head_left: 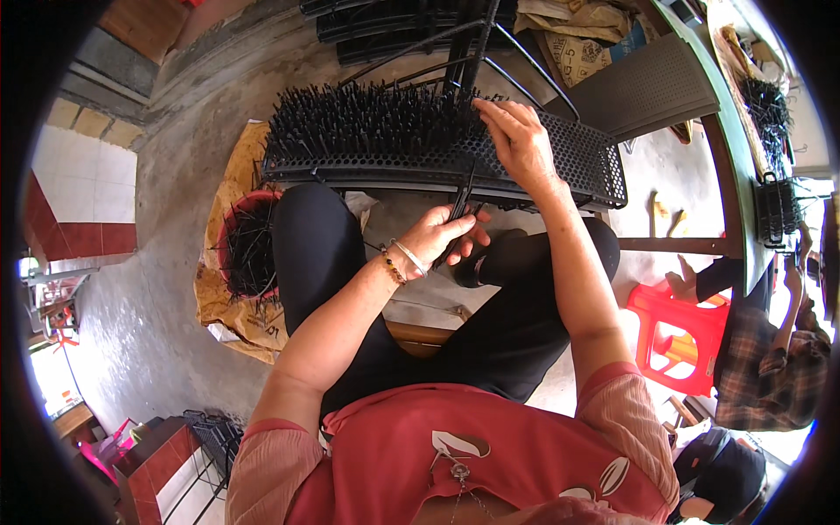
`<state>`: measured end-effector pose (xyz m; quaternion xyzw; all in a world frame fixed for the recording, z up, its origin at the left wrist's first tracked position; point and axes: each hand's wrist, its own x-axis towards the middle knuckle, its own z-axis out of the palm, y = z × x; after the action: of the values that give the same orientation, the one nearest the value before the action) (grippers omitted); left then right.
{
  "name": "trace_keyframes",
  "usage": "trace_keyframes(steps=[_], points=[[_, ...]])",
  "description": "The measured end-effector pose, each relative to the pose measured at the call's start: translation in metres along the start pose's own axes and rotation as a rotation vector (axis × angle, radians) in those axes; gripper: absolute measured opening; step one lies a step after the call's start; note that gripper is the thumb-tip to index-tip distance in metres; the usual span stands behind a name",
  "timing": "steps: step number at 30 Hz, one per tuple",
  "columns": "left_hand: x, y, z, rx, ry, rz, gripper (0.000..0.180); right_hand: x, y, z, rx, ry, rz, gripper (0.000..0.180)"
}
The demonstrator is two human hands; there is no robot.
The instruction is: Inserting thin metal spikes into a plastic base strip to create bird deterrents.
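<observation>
Thin black sticks (460, 203), smooth and straight, sit bunched in the left hand (437, 238), in front of the rack's near edge and over the gap between the knees. Left grip: fingers and thumb closed round the bunch, ends poking out above. Right hand (522, 144) is over the rack, palm down, fingers close together, tips at the edge of the stick field; can't tell if a stick is pinched there.

Rack (595, 166): long black tray, punched all over with round holes, rim bent down. Its left and middle part is packed with upright black sticks (367, 122), bristly like a brush, tops uneven; right part shows bare holes. Black tube frame (486, 44) rises behind it.

Left wrist: shiny metal bangle (409, 258) plus beaded bracelet (391, 267).

Left of the knee, a round red basin (241, 203) holds loose, tangled dark sticks (249, 249); it stands on crinkled brown sacking (219, 306).

Right rear: flat grey panel (639, 87) with fine perforations. Right side: glossy red plastic stool (643, 350) with cut-outs, a long green-edged table (744, 175), co-worker in a plaid shirt (757, 376). Floor (175, 262): grey concrete, scuffed.
</observation>
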<state>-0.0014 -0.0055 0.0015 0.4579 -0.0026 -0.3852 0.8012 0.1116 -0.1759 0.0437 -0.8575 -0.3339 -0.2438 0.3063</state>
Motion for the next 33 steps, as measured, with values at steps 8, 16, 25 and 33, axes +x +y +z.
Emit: trace_keyframes(steps=[8, 16, 25, 33], points=[[-0.001, 0.003, 0.002, 0.010, 0.000, -0.003, 0.030, 0.001, 0.000, 0.001, -0.072, 0.025, -0.053, 0.025], [0.000, 0.001, 0.001, 0.019, 0.011, -0.008, 0.029, 0.003, -0.005, 0.001, -0.071, 0.032, 0.065, 0.021], [0.000, 0.000, 0.001, 0.008, 0.009, -0.015, 0.028, 0.003, -0.009, -0.006, -0.067, 0.003, -0.008, 0.019], [-0.001, 0.000, 0.000, 0.025, 0.018, -0.025, 0.029, 0.005, -0.013, -0.004, -0.047, 0.021, 0.175, 0.017]])
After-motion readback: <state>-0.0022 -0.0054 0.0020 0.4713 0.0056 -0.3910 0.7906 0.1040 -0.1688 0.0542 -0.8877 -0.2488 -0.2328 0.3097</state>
